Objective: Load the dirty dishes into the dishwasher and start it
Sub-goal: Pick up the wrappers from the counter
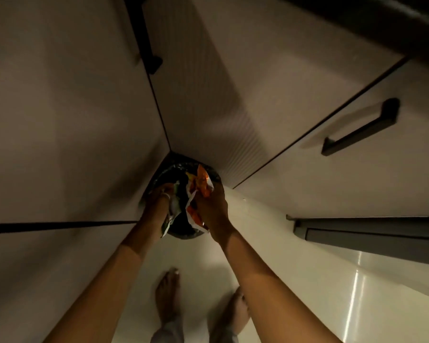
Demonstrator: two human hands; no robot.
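Two bare feet (167,297) on pale glossy floor (270,231), bottom of view. Both forearms reach forward and down. Left hand (159,201): fingers curled round a green-and-white wrapper (174,206), ring on one finger. Right hand (212,206): fingers closed on a crumpled orange wrapper (201,184). Both wrappers sit over a round bin (183,235) lined with a black bag, set in the corner where pale cabinets (60,120) meet. Right: drawer front with black handle (361,129); below it, a grey panel (369,236), whether the dishwasher cannot be told. Far: a second black handle (146,40).
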